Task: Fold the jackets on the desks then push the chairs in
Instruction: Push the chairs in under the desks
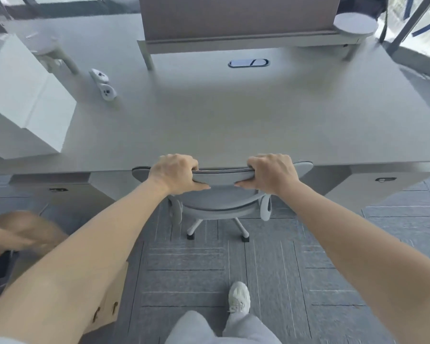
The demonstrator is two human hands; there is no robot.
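Gripping chair (221, 186), left hand (175, 173) and right hand (274, 173), seemingly against desk (233, 120).

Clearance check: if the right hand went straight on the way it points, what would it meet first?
Likely the desk edge: the right hand grips the chair backrest just before it; depth unclear.
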